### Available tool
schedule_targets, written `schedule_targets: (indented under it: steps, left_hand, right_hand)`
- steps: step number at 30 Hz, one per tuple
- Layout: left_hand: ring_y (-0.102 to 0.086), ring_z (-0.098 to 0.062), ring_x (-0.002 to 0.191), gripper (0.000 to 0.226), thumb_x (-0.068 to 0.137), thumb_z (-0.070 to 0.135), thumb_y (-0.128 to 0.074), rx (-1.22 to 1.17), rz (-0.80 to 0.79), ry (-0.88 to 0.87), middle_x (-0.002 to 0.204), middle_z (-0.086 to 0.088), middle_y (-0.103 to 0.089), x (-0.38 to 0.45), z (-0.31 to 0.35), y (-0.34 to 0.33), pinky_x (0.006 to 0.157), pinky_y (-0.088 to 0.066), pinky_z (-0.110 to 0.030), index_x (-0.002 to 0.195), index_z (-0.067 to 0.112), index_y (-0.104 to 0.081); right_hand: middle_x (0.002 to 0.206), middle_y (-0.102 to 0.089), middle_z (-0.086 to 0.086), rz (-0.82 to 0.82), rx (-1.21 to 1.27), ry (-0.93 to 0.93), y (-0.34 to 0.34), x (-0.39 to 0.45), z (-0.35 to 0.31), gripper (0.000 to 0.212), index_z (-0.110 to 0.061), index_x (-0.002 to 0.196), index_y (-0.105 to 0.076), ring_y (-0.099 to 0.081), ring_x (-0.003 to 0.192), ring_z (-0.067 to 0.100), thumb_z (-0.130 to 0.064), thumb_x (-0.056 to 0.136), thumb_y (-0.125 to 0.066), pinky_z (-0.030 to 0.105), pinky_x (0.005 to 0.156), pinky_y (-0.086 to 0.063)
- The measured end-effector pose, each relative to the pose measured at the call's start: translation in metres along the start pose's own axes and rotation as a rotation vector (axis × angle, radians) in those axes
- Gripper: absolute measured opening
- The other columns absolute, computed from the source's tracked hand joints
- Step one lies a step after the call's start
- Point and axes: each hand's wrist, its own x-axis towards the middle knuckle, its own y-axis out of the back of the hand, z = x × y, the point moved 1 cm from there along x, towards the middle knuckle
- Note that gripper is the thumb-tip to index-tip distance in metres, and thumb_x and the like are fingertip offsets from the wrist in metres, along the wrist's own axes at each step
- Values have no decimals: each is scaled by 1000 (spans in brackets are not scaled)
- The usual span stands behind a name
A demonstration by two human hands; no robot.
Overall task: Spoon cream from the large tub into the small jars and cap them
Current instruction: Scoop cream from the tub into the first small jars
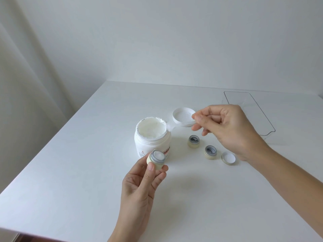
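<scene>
The large white tub (pixel 152 143) stands open in the middle of the table, full of cream (pixel 151 131). My left hand (pixel 139 186) holds a small pale-yellow jar (pixel 156 160) in front of the tub, tilted towards me, with white cream inside. My right hand (pixel 227 126) pinches a thin clear spoon (pixel 174 125); its creamy tip is at the tub's right rim. Two more small jars (pixel 193 141) (pixel 210 152) stand open to the right of the tub. A small silver cap (pixel 228 158) lies upside down beside them.
The tub's white lid (pixel 183 117) lies upside down behind the jars, partly hidden by my right fingers. A clear plastic tray (pixel 262 109) sits at the table's far right. The table's left edge runs diagonally, with a curtain beyond it.
</scene>
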Motion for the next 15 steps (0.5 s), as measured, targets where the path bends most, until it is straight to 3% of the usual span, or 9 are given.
schedule_targets:
  steps: [3, 8, 11, 15]
  left_hand:
    - [-74, -18, 76, 27, 77, 24, -68, -30, -9, -2, 81, -8, -74, -1, 2, -2, 70, -59, -22, 102, 22, -78]
    - [-73, -18, 71, 20, 84, 22, -67, -30, -21, 10, 79, -8, -73, -2, 1, -2, 69, -59, -23, 100, 18, -79]
    - [-72, -16, 70, 28, 78, 29, -74, -25, -24, 21, 81, -9, -74, -2, 1, -3, 69, -59, -23, 103, 17, -79]
    - [-71, -15, 68, 26, 83, 25, -65, -12, -22, 25, 83, -12, -74, -2, 0, -2, 69, -59, -23, 104, 16, -78]
  right_hand:
    - [74, -75, 2, -109, 74, -98, -3, -11, 5, 14, -12, 84, -73, -59, 57, 11, -22, 88, -64, 39, 65, -47]
    - [70, -75, 3, -160, 84, -130, -8, -19, 6, 15, -9, 80, -72, -57, 54, 10, -16, 89, -63, 13, 53, -45]
    - [69, -74, 4, -174, 92, -134, -10, -20, 6, 15, -8, 79, -72, -56, 52, 9, -15, 90, -63, 9, 49, -42]
    - [68, -74, 3, -183, 101, -137, -11, -21, 5, 15, -9, 79, -72, -55, 52, 9, -14, 90, -63, 8, 49, -41]
